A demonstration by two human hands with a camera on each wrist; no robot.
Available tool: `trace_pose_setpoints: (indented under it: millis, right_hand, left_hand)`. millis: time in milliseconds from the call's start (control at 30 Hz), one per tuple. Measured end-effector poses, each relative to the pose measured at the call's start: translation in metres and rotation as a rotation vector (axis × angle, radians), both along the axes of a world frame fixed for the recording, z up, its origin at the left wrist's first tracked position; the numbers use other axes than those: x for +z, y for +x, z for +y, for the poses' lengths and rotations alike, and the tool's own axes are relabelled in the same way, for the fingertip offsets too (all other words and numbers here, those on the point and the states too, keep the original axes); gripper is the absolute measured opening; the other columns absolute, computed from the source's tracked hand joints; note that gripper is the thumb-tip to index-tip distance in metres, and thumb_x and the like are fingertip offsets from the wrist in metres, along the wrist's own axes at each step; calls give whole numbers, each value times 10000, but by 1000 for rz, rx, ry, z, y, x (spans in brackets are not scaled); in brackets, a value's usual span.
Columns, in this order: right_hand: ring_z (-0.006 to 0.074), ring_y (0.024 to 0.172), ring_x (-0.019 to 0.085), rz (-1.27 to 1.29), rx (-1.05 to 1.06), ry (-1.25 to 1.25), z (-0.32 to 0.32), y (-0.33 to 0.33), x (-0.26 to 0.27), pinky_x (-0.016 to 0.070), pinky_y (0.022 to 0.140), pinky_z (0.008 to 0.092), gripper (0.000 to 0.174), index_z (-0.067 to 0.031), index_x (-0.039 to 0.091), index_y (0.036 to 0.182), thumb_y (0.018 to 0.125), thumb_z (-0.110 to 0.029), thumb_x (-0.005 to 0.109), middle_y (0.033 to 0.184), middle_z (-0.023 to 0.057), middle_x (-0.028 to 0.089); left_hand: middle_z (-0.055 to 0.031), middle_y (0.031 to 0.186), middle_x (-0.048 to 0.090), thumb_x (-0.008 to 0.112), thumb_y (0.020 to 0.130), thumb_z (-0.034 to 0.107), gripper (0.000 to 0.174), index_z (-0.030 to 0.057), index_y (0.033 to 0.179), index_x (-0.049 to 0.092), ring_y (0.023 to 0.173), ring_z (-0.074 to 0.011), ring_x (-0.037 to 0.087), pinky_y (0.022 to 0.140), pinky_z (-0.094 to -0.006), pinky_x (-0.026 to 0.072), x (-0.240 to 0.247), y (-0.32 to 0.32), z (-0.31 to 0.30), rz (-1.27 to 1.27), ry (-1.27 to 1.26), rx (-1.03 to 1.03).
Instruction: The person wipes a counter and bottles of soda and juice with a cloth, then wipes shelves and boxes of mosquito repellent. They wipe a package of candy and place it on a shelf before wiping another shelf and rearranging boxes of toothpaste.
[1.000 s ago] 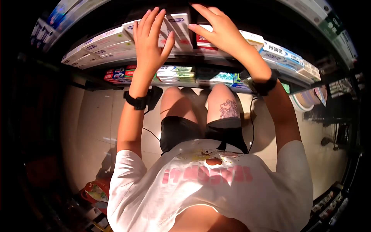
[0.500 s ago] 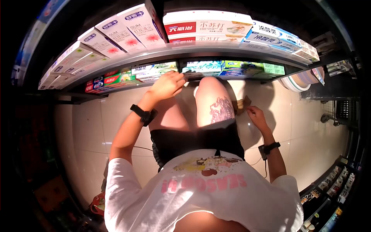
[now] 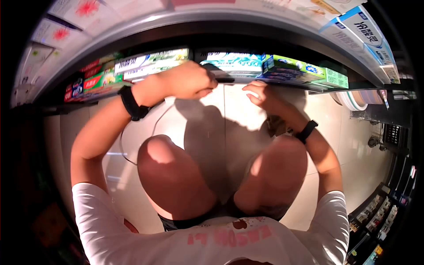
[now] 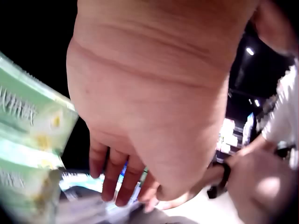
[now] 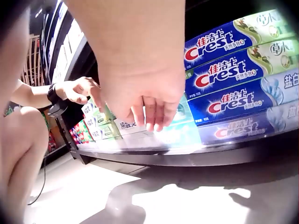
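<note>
Both hands are at the front of the low shelf. My left hand [image 3: 190, 81] reaches across stacked white and green toothpaste boxes [image 3: 152, 63]; its fingers hang loosely bent, with nothing seen between them. Green boxes [image 4: 32, 121] stand beside that hand in the left wrist view. Near the shelf edge, below the teal and white boxes [image 3: 234, 64], is my right hand [image 3: 265, 96], its fingers relaxed and bent downward. Blue Crest toothpaste boxes [image 5: 219, 74] are stacked right beside it in the right wrist view. No held item shows in either hand.
An upper shelf [image 3: 207, 20] with more toothpaste boxes overhangs the low one. Red boxes [image 3: 92, 70] lie at its left end. The bent knees [image 3: 282, 154] are close beneath the arms, over the tiled floor [image 3: 349, 145]. A cable [image 3: 126, 145] hangs by the left arm.
The person has dropped from the upper shelf to a crouch at the low shelf. Both hands left the upper boxes; the right hand swung down beside the leg, then forward to the low shelf.
</note>
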State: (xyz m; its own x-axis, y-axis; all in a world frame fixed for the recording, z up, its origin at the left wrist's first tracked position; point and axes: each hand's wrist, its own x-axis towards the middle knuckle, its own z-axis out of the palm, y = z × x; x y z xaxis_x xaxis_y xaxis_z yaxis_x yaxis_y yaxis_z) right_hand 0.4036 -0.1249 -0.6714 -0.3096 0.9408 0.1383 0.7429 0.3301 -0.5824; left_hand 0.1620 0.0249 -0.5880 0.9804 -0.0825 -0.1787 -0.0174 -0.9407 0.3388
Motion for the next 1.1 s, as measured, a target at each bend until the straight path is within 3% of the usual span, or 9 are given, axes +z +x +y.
trace_pose_setpoints:
  millis: [100,200,233,267,333,433,567,800,1100]
  right_hand:
    - [307,920,545,-10,210,-287,11,4,23,447,792,366,269,-15,555,1039,803,-143,552,1030,143,554]
    - [306,946,530,-161,433,-47,40,8,29,446,812,363,308,-21,538,1074,797,-153,567,1029,143,544]
    - [312,984,510,-253,430,50,56,8,16,438,846,362,373,-20,509,1126,787,-156,585,1052,145,523]
    - [313,1009,495,-476,245,-212,66,-25,54,433,863,373,424,-10,487,1153,769,-150,602,1066,146,508]
    - [322,1044,496,-423,62,14,82,-40,48,431,866,389,617,-8,422,1210,693,-212,690,1124,148,510]
    - [336,1030,515,-564,-1,-256,113,-46,40,433,856,395,722,-2,408,1208,620,-254,742,1103,164,541]
    - [338,998,534,-458,-22,-249,117,-36,5,436,839,398,696,-41,467,1153,565,-257,770,1043,170,577]
    - [345,1004,530,-401,-55,-116,106,-37,5,427,867,386,713,-44,466,1174,551,-204,773,1052,171,565]
    - [323,1015,540,-453,-66,-127,110,-34,10,456,833,378,786,-34,427,1252,568,-218,770,1079,181,568]
  left_hand:
    - [-123,850,612,523,815,202,224,43,952,601,764,-314,586,678,-404,469,19,-8,0,41,-28,142]
    - [-131,853,613,525,818,207,236,40,968,598,766,-320,588,682,-401,472,10,-2,-6,46,69,106]
    - [-145,848,612,529,816,212,257,38,993,593,780,-321,589,682,-405,474,6,5,-14,113,64,133]
    - [-135,835,619,535,819,237,289,38,1021,589,785,-326,597,690,-416,476,-8,10,-20,129,24,175]
    - [-117,853,636,554,813,293,341,38,1035,592,808,-318,609,706,-420,481,-40,18,-28,303,139,161]
    - [-112,934,646,582,786,369,399,50,1024,606,856,-305,616,728,-418,484,-44,48,-46,783,253,111]
    - [-98,937,577,567,767,226,318,63,1039,552,937,-266,551,805,-364,441,-80,24,-61,15,342,117]
    - [-87,1079,499,561,735,129,354,42,1073,505,1038,-231,482,911,-354,380,-77,-3,-34,-441,468,91]
    - [-92,1310,392,525,749,106,437,0,1172,508,1190,-236,384,1002,-357,315,-95,-7,-38,-207,657,-21]
